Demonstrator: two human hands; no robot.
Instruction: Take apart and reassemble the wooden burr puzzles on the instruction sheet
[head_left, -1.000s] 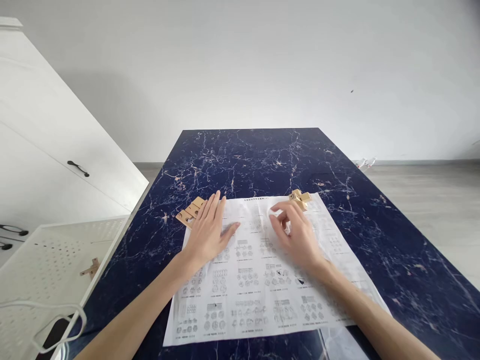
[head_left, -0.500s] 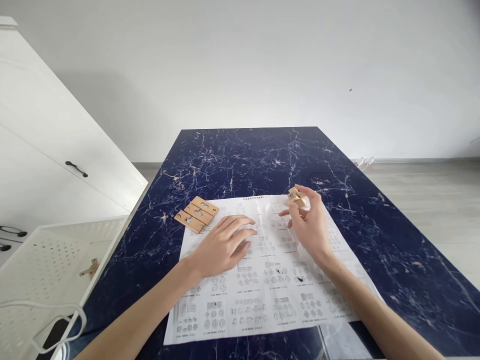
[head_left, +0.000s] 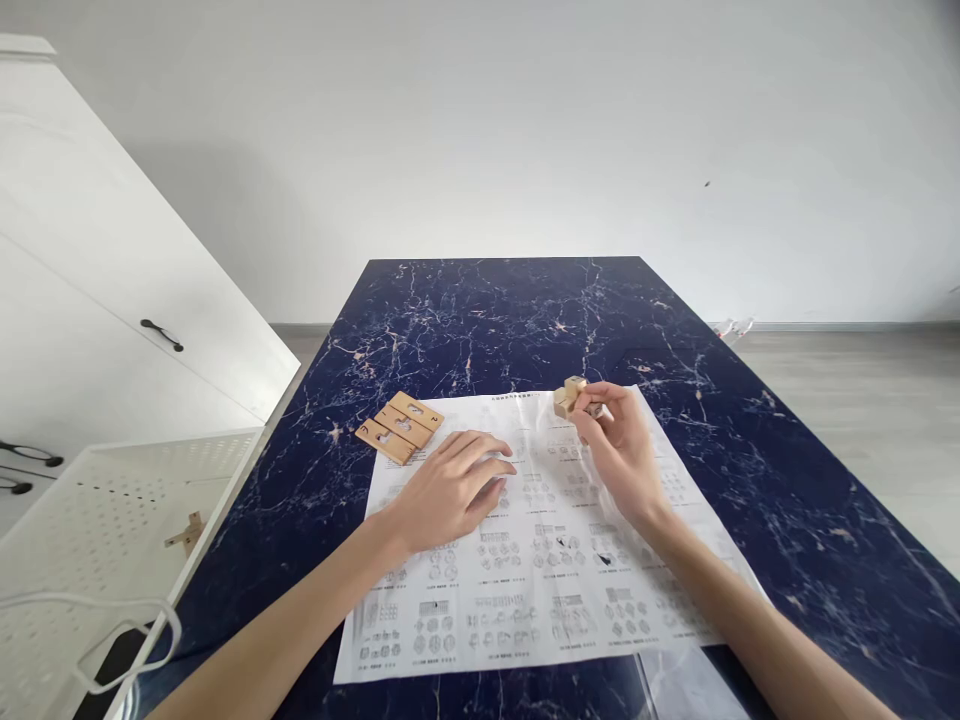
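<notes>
My right hand (head_left: 624,455) pinches a small wooden burr puzzle (head_left: 565,402) between thumb and fingers at the far edge of the instruction sheet (head_left: 529,510). The fingers cover part of the puzzle. Palm down on the sheet lies my left hand (head_left: 454,485), open and empty, its fingers slightly bent and apart. Beyond it, at the sheet's far left corner, are several flat wooden puzzle pieces (head_left: 400,426), side by side, with numbers and cut-outs. The sheet carries rows of printed diagrams and has a few small dark holes or marks.
The sheet lies on a dark blue marbled table (head_left: 495,325). At the left stand a white perforated bin (head_left: 112,490) with a wooden piece (head_left: 187,535) in it, a white cable (head_left: 161,610) and a white cabinet (head_left: 112,260). Clear plastic (head_left: 686,685) lies at the near edge.
My left hand has drawn back from the flat wooden pieces onto the sheet. My right hand has reached to the burr puzzle, gripped it and turned it, moving it slightly left.
</notes>
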